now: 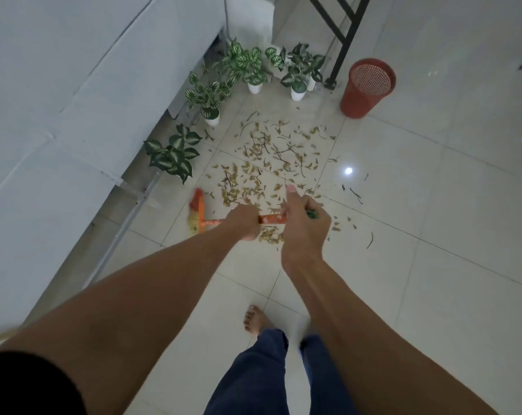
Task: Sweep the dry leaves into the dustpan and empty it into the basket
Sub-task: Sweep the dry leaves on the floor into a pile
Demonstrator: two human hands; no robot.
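Broom, orange: handle gripped by left hand and right hand, fingers curled round it; handle print illegible. Dry leaves on floor, red basket beyond.

floor: glossy pale tiles | couch: white, left | frame: black metal, far

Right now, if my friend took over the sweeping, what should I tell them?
Left hand: grips the broom handle nearer the head.
Right hand: grips the handle farther up, thumb raised.
Broom head: down at the floor, left of the leaves.
Leaves: scattered over the tiles, in front of the plants.
Basket: upright, beyond the leaves on the right.
Dustpan: not in view.
Done: no pile gathered yet.
Left: sweep the leaves together, into the dustpan, then tip it into the basket.
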